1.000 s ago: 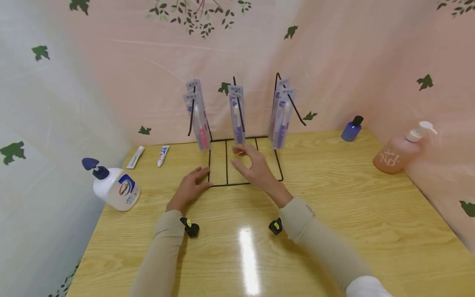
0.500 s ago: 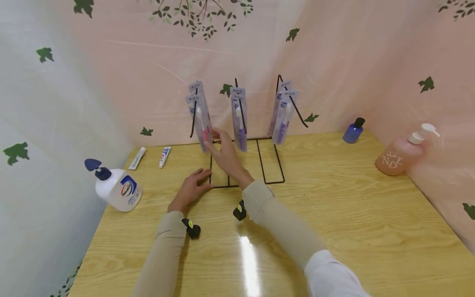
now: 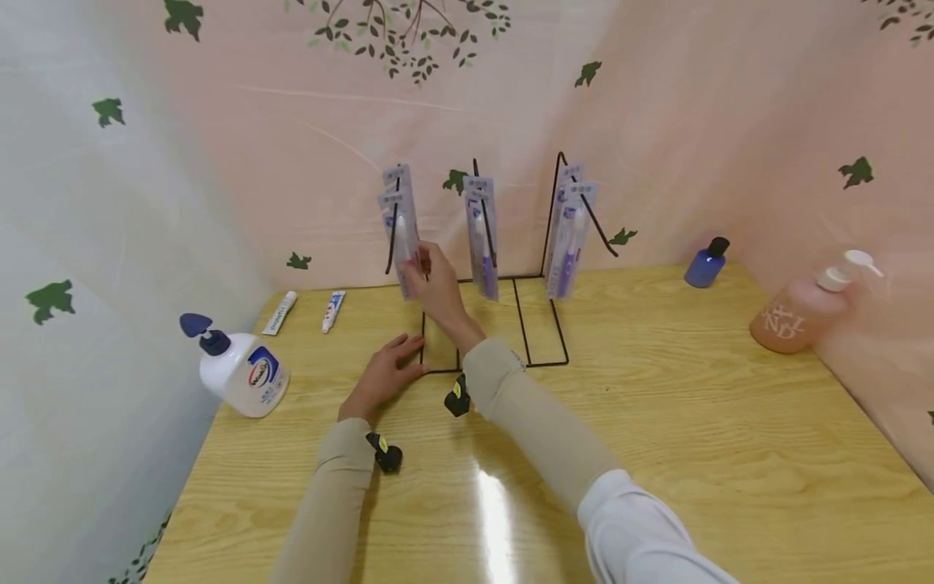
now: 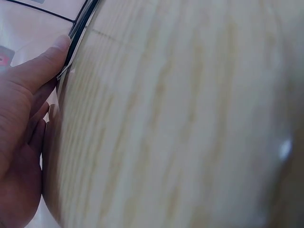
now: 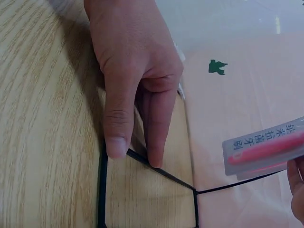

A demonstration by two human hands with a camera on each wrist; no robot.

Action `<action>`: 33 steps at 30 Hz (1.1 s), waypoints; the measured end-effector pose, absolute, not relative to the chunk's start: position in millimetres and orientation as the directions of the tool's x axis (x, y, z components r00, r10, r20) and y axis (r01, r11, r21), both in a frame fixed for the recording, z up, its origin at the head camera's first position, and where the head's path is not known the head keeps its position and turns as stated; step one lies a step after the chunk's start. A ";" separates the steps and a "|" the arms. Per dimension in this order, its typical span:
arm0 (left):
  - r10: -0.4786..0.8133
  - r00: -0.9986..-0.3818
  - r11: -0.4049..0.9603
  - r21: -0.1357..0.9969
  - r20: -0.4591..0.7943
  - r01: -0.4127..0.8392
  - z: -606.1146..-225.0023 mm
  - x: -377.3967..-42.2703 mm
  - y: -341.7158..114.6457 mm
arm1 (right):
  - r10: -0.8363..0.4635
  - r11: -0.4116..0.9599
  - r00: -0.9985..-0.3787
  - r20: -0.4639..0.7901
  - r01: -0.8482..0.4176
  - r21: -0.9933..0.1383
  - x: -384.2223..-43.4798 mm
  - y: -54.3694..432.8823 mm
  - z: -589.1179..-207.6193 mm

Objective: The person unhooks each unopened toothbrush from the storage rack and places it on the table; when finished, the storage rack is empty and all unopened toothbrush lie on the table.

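Observation:
My right hand [image 3: 441, 292] is at the front packaged toothbrush [image 3: 400, 231] on the left hook of a black wire rack [image 3: 540, 365]. The thumb lies over its pink handle, the other fingers behind it at the right edge. At the right border of the right wrist view, fingertips [image 5: 295, 178] meet the toothbrush pack [image 5: 266, 147]. My left hand [image 3: 387, 373] rests at the rack's front left corner, thumb and index finger touching the base wire [image 5: 166, 175]. In the left wrist view, the left thumb [image 4: 47, 61] touches black wire.
Packaged purple toothbrushes hang on the middle hook [image 3: 483, 243] and right hook [image 3: 572, 243]. At left stand a white pump bottle [image 3: 251, 373] and two small tubes, one white [image 3: 280, 314]. A blue bottle [image 3: 705, 264] and pink pump bottle [image 3: 799, 312] stand at right.
My right hand has moved left from below the middle hook to the left hook's pink toothbrush, its thumb now over the handle. The left hand has stayed on the rack corner.

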State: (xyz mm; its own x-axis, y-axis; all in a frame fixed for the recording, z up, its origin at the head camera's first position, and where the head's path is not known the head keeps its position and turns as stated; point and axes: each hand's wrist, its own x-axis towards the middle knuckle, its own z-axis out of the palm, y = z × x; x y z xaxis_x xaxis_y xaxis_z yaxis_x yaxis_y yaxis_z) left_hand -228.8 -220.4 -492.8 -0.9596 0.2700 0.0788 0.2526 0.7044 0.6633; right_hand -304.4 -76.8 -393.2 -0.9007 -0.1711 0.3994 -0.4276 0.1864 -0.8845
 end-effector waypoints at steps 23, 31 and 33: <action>0.274 -0.961 0.716 0.660 0.037 0.229 -489.2 -231.4 -220.3 | -0.341 0.223 -0.831 0.439 -0.525 -0.821 -257.6 -5.6 -369.5; 0.277 -0.959 0.710 0.662 0.051 0.240 -490.0 -228.7 -221.1 | -0.413 0.290 -0.818 0.401 -0.536 -0.793 -233.5 8.4 -366.9; 0.278 -0.959 0.705 0.667 0.055 0.242 -490.8 -228.2 -221.3 | -0.432 0.298 -0.813 0.391 -0.538 -0.789 -226.2 11.6 -366.9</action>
State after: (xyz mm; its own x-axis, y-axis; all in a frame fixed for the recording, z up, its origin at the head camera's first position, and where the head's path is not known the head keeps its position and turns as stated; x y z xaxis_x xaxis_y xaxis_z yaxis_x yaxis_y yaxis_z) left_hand -228.2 -221.3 -490.8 -0.9589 0.2783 0.0545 0.2424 0.7046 0.6670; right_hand -226.2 11.6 -366.9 -0.8128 -0.4320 0.3909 -0.5376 0.2977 -0.7889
